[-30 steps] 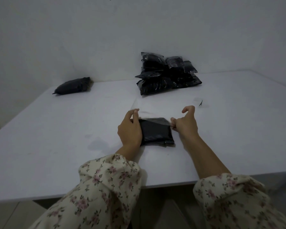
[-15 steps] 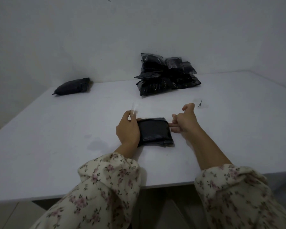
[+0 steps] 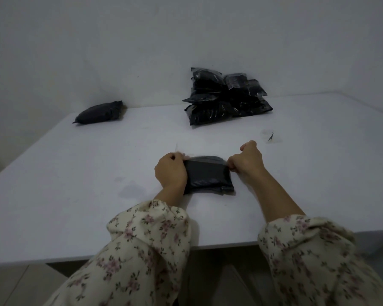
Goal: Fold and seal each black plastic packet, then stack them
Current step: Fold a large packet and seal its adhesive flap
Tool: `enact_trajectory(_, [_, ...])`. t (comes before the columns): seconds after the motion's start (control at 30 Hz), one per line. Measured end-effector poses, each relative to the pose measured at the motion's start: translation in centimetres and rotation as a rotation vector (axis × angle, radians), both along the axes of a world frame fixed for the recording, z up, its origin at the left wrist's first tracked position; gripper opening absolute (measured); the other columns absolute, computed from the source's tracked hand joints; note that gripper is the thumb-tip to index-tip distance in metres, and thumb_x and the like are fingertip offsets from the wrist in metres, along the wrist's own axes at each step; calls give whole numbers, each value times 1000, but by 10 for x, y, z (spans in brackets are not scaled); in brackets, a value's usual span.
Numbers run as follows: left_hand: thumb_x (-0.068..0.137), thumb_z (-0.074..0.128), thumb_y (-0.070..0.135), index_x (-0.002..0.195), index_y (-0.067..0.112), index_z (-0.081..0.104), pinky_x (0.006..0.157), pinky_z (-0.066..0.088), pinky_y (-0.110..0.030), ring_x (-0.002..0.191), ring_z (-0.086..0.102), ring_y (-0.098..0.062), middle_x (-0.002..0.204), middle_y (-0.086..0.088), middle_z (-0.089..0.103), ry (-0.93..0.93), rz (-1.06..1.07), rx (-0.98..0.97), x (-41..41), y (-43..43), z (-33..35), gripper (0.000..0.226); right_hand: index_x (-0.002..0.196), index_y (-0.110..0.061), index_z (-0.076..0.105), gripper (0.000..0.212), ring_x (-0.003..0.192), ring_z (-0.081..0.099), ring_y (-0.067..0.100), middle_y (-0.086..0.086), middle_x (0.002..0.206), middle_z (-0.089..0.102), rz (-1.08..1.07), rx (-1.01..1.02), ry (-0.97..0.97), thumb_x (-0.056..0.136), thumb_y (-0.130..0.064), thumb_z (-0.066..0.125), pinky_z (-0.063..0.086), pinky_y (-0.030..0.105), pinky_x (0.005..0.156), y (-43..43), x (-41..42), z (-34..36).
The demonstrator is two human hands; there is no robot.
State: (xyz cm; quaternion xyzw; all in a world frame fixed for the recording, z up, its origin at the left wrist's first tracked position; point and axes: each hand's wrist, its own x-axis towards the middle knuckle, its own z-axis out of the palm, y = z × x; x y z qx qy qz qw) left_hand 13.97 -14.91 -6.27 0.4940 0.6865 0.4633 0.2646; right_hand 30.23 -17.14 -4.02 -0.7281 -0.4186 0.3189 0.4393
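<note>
A black plastic packet [image 3: 208, 175] lies flat on the white table [image 3: 97, 173] in front of me. My left hand [image 3: 170, 173] pinches its clear top flap at the left corner, fingers curled. My right hand [image 3: 245, 160] pinches the same flap at the right corner. The flap is folded down over the packet's far edge. A heap of several black packets [image 3: 226, 98] stands at the back against the wall. One rolled black packet [image 3: 100, 112] lies alone at the back left.
A small dark scrap [image 3: 270, 136] lies on the table beyond my right hand. White walls close the table at the back and right. The table's near edge runs under my floral sleeves [image 3: 146, 244].
Both hands have drawn the clear flap down toward me over the packet's far edge. The fingers of both hands have curled tighter at the corners.
</note>
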Motion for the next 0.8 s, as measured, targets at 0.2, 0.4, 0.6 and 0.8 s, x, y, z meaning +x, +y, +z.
enact_trajectory(0.2, [96, 42, 20, 86, 11, 70, 67, 33, -24, 74, 49, -15, 79, 1, 60, 37, -6, -13, -1, -2, 4, 30, 123, -4, 39, 46, 85, 50, 23, 6, 97, 49, 27, -103, -296, 85, -18, 62, 38, 31, 68, -4, -11, 0])
enact_trajectory(0.4, [96, 42, 21, 86, 5, 70, 64, 33, -26, 72, 50, -16, 76, -2, 62, 20, 9, 10, -1, -2, 2, 34, 90, -8, 49, 24, 72, 48, 21, 7, 89, 55, 61, -184, -469, 90, -31, 54, 32, 26, 55, -10, -10, -2])
enact_trajectory(0.6, [96, 41, 18, 89, 8, 69, 61, 25, -19, 74, 47, -11, 80, 4, 59, -47, 40, 65, -3, -6, 3, 30, 72, -1, 56, 17, 50, 55, 22, 13, 65, 58, -4, -41, 196, 87, -9, 57, 49, 27, 48, -9, -7, 0])
enact_trajectory(0.8, [96, 44, 19, 92, 16, 70, 64, 35, -13, 79, 52, -7, 81, 9, 60, -301, 62, 180, -2, -15, 6, 27, 95, -3, 67, 13, 86, 64, 29, 16, 94, 68, -150, 120, 693, 90, -7, 56, 55, 31, 64, -14, -32, -1])
